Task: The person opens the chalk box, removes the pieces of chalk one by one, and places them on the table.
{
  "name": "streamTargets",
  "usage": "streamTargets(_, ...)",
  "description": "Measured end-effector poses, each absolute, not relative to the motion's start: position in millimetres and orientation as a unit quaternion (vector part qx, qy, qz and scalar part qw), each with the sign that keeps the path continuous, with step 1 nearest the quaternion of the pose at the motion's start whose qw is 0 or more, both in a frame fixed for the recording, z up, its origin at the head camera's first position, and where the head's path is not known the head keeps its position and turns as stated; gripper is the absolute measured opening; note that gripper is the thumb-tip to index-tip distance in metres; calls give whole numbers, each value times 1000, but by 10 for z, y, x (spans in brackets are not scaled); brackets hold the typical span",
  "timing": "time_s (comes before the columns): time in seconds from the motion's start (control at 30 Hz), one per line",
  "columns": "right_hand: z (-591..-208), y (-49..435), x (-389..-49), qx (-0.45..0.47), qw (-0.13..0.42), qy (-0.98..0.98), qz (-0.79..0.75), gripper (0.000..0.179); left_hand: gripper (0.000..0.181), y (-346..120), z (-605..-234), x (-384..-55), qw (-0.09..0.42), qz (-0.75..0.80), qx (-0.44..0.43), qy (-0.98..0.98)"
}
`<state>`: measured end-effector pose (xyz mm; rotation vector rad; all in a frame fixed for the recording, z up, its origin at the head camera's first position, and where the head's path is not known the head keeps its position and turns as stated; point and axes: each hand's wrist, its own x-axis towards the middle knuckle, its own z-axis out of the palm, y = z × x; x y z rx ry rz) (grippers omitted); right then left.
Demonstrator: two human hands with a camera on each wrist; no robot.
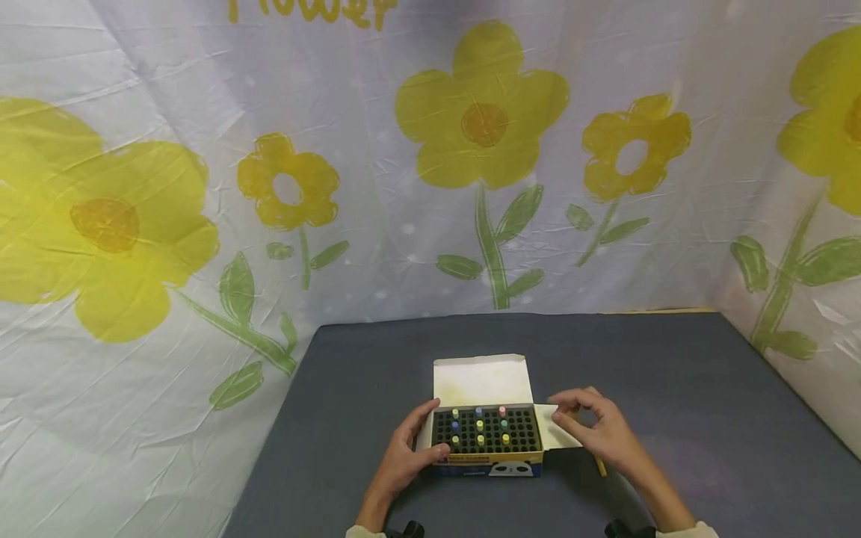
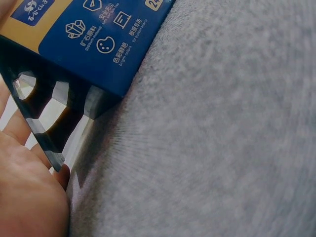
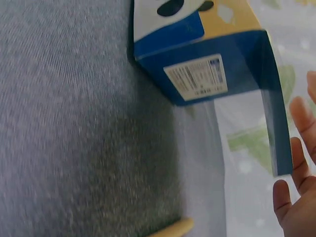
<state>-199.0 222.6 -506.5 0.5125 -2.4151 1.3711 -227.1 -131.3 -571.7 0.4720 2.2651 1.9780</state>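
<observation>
Sleeves [image 1: 696,531], pale, at the lower edge; dark wrist straps [image 1: 406,530] beside them. Near the right wrist a slim yellow stick [image 1: 601,467] lies on the worktop [image 1: 363,381], one end hidden beneath the hand.

Left grip [image 1: 400,459]: holds the box [image 1: 467,471] at its left end, thumb over the front corner, fingers at the rear. Right grip [image 1: 599,426]: fingers loosely bent, nothing seen held; it hovers at the right side flap [image 1: 563,435], contact cannot be told.

Box: rectangular, smooth card, printed blue and yellow, panda face [image 1: 511,468] on the front; barcode label [image 3: 196,76] on the right end. It sits between the two grips, its left end against the left grip, its body just apart from the right grip. Dark insert [image 1: 492,417] within, pierced by rows of round holes; nine coloured sticks [image 1: 480,426] stand in it, three by three, mostly yellow, also blue, pink and green. Lid [image 1: 484,377] raised at the rear, inner face white with a faint yellow stain.

Worktop surface: grey, fine fibrous texture. Farthest: creased pale cloth [image 1: 377,254] printed with yellow flowers and green stems.
</observation>
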Motion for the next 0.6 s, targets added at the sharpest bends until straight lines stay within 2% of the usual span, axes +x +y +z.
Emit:
streamTargets(0.3, -5052, 2036, -2032, 201, 159, -853, 454, 19, 69, -1321, -5749, -2289, 53, 647, 159, 744)
streamTargets(0.6, -5073, 1871, -2071, 262, 167, -837, 451, 22, 69, -1320, -5722, -2275, 61, 659, 156, 734)
